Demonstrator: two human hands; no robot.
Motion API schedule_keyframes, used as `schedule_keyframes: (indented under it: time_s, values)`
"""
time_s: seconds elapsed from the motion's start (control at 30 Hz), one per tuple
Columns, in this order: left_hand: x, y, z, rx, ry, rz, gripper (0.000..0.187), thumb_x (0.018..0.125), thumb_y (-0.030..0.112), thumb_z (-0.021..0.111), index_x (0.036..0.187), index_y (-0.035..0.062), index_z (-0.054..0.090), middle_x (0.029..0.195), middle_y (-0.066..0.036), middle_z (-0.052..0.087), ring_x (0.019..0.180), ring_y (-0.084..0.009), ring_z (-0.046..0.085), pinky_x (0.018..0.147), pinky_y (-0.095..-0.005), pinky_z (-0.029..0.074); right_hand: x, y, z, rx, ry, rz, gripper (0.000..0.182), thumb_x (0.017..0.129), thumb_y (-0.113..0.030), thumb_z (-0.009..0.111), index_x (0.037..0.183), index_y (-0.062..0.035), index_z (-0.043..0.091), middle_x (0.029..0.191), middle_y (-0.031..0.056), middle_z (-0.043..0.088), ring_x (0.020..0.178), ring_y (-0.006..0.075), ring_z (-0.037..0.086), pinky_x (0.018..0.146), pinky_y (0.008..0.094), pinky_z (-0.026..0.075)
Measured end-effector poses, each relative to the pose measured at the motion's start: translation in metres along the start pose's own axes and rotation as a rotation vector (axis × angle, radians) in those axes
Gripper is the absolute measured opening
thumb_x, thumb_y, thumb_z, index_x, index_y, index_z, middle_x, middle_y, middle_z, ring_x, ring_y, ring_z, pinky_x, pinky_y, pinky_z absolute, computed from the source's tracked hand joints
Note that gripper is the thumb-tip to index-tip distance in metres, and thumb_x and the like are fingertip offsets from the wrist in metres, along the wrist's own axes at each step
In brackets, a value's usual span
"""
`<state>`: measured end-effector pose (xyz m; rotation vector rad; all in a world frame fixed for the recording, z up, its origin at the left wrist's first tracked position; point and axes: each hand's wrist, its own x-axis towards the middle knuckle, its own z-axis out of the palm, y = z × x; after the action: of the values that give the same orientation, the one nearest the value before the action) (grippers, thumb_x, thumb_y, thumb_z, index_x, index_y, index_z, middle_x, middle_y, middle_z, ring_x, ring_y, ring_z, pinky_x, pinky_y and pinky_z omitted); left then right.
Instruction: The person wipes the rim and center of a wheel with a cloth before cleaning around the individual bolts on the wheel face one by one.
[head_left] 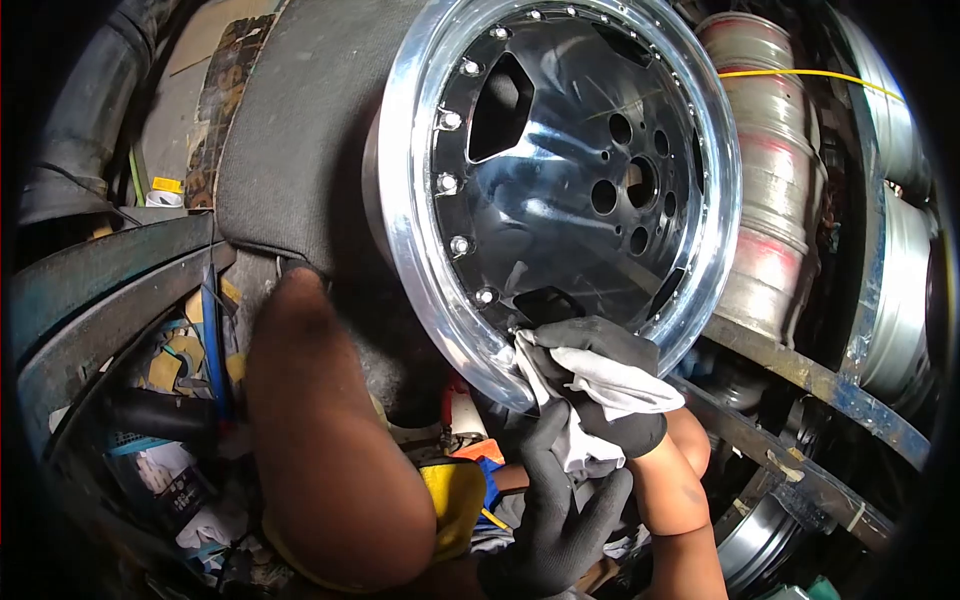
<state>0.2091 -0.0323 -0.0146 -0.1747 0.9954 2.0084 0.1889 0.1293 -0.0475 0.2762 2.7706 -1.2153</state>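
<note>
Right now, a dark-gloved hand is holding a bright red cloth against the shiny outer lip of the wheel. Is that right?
Not quite: the cloth is white, not bright red, as the head view shows. The rest stands: a dark-gloved hand is holding it against the shiny outer lip of the wheel.

Grey fabric-covered surface (310, 120) under a polished, bolt-ringed metal wheel (560, 190).
</note>
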Motion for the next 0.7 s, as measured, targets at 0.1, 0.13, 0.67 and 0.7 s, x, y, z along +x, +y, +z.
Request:
schedule_keyframes:
  time_s: [0.1, 0.13, 0.67, 0.7]
  values:
    - [-0.001, 0.000, 0.000, -0.001, 0.008, 0.010, 0.072, 0.096, -0.003, 0.063, 0.153, -0.0085, 0.019, 0.150, -0.030, 0.034, 0.135, -0.0327, 0.046, 0.111, -0.0425, 0.041, 0.009, 0.000, -0.003, 0.011, -0.034, -0.120, 0.036, 0.077, -0.007, 0.073, 0.113, -0.0055, 0.069, 0.108, 0.0135, 0.073, 0.092, 0.0347, 0.072, 0.077, 0.0393, 0.058]
    - [0.001, 0.000, -0.001, 0.010, 0.008, 0.012, 0.073, 0.095, -0.003, 0.063, 0.153, -0.0085, 0.018, 0.150, -0.030, 0.033, 0.136, -0.0330, 0.045, 0.112, -0.0426, 0.041, 0.011, 0.001, -0.006, 0.003, -0.047, -0.194, 0.036, 0.077, -0.007, 0.073, 0.113, -0.0054, 0.069, 0.107, 0.0136, 0.073, 0.092, 0.0346, 0.072, 0.077, 0.0394, 0.058]
    - [0.001, 0.008, 0.001, 0.007, 0.044, -0.078, 0.080, 0.093, -0.004, 0.066, 0.152, -0.0076, 0.012, 0.145, -0.026, 0.040, 0.129, -0.0293, 0.051, 0.107, -0.0427, 0.045, 0.000, 0.002, -0.006, -0.345, -0.082, -0.259, 0.045, 0.072, -0.013, 0.075, 0.116, -0.0030, 0.067, 0.109, 0.0138, 0.071, 0.088, 0.0344, 0.071, 0.072, 0.0425, 0.057]
    - [0.001, 0.005, -0.002, 0.009, 0.017, -0.055, 0.080, 0.093, -0.005, 0.065, 0.153, -0.0076, 0.012, 0.145, -0.026, 0.040, 0.128, -0.0292, 0.051, 0.106, -0.0423, 0.046, 0.001, 0.003, -0.002, -0.225, -0.050, -0.235, 0.044, 0.072, -0.014, 0.075, 0.114, -0.0032, 0.067, 0.111, 0.0141, 0.072, 0.089, 0.0354, 0.071, 0.072, 0.0415, 0.058]
